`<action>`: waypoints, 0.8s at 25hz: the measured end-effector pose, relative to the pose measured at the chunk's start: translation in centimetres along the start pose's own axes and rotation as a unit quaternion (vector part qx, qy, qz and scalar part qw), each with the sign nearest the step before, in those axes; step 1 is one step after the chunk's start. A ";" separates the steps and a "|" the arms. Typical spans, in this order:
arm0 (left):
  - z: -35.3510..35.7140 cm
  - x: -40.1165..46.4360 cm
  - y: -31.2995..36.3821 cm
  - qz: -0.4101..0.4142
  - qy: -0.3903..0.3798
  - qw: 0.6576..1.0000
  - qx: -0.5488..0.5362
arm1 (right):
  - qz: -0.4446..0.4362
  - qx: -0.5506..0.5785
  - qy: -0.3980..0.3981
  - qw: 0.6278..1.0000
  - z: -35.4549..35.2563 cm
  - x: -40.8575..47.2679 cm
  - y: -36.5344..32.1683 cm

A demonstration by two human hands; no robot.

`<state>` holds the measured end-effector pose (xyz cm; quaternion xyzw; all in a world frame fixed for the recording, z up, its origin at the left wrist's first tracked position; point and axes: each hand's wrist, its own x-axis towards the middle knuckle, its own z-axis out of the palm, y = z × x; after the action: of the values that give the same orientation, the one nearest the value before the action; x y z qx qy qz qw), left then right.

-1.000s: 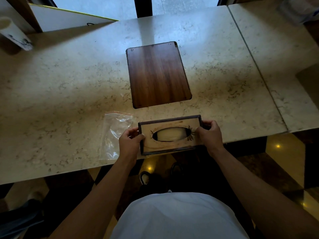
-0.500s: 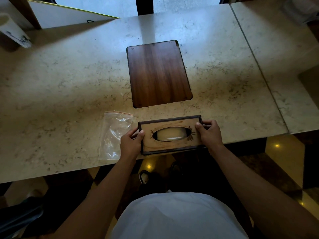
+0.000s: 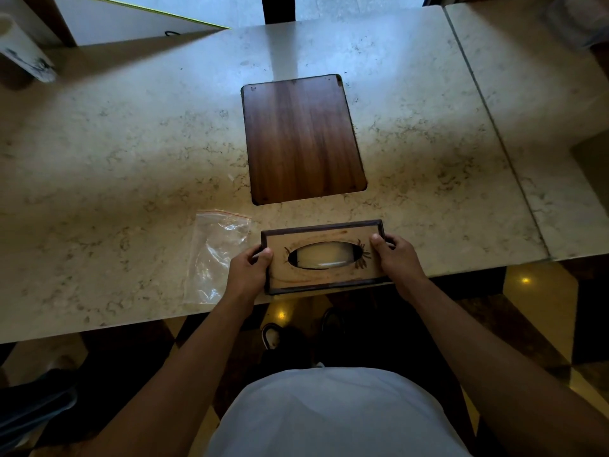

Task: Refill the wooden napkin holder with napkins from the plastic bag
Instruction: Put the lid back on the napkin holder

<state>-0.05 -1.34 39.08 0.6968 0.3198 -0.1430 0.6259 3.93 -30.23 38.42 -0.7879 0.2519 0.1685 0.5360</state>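
Observation:
The wooden napkin holder (image 3: 323, 278) rests at the marble table's near edge, its light top framed in dark wood. Pale napkins (image 3: 324, 255) show through the oval slot in that top. My left hand (image 3: 248, 268) grips the holder's left end, thumb over the rim. At the opposite end my right hand (image 3: 397, 258) holds it the same way. A clear plastic bag (image 3: 217, 255) with a red zip strip lies flat just left of the holder, and it looks empty.
A dark wooden panel (image 3: 303, 140) lies flat on the marble table (image 3: 115, 159) beyond the holder. A white cup (image 3: 23, 47) stands at the far left, a white board (image 3: 131, 21) behind it. A second tabletop (image 3: 543, 94) adjoins on the right.
The holder and both hands stay in place at the table's near edge. My left thumb has shifted slightly on the rim. The view has tilted a little.

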 end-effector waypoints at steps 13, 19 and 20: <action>0.7 4.6 4.7 0.015 0.035 0.999 -0.039 | 0.001 0.047 -0.006 0.999 1.4 5.1 -5.2; 0.8 5.8 5.3 0.008 0.035 0.999 -0.022 | 0.002 0.010 -0.007 1.000 1.9 6.3 -5.9; 0.7 5.9 5.3 0.006 0.034 0.999 -0.013 | 0.000 0.002 -0.008 1.000 1.9 6.4 -6.0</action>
<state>7.90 -0.53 39.52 0.6952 0.3380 -0.1113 0.6246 12.61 -28.08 38.82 -0.7857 0.2482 0.1741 0.5392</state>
